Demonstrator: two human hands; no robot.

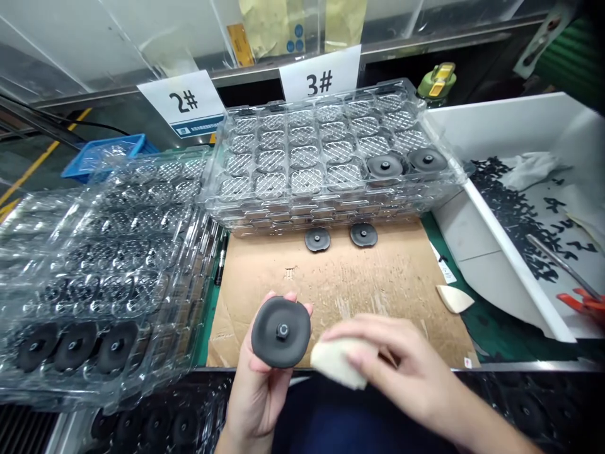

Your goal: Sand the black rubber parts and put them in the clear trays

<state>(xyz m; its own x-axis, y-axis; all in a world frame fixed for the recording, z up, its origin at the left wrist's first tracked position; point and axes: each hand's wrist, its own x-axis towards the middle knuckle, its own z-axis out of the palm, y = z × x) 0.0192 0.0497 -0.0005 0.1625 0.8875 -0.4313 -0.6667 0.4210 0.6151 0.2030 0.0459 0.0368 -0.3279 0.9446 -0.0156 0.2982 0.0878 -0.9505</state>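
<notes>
My left hand (265, 391) holds up a black rubbery disc (269, 343) with a small metal-tipped stud at its centre, its face turned toward me. Just to the right, my right hand (392, 359) grips a cream-coloured pad (338, 362), slightly blurred; a narrow gap shows between the pad and the disc. Two more black discs, one (317, 239) beside the other (363, 235), lie on the cardboard sheet (265, 271). Behind them, a stack of clear plastic trays (302, 205) has two discs in its right front pockets.
More clear trays (184, 296) with black discs stand at left. On the right, a white bin (510, 239) contains black scraps and a tool with red handles (586, 302). Another cream pad (454, 299) lies at the cardboard's right edge. A green-lidded bottle (437, 82) stands behind.
</notes>
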